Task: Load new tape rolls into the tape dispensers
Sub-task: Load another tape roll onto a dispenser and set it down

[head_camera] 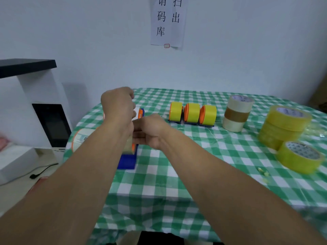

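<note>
Green-and-white checked cloth covers the counter (177, 174), where a blue plastic dispenser (127, 160) carrying a pale tape roll (129, 147) sits at nine o'clock. The left hand (117, 106) curls above it, its grip hidden. The right hand (150, 132) reaches nearly straight fingers (139, 134) to the roll. Three loaded dispensers (192, 113) stand at twelve o'clock and glossy yellow rolls (284, 126) at three.

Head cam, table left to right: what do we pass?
Orange-rimmed tape roll at the table's left edge → left hand → right hand → row of three yellow-loaded dispensers → beige-and-brown roll stack → yellow roll stack.
</note>
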`<move>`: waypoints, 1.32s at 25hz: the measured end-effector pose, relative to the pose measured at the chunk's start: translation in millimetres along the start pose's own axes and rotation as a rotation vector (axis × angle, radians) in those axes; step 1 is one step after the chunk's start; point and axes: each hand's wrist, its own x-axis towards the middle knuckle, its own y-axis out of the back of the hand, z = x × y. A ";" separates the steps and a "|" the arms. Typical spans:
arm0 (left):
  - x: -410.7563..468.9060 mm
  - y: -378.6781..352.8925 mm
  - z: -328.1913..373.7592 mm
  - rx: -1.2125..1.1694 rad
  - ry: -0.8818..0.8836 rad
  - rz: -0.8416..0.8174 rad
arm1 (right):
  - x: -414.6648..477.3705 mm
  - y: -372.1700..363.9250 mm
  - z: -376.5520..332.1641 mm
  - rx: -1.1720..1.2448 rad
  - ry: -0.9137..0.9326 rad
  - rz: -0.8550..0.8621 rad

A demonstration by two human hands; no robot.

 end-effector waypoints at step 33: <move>2.4 -166.5 -87.4 -0.395 0.140 -0.658 | -12.5 255.7 -41.5 -0.275 0.358 0.598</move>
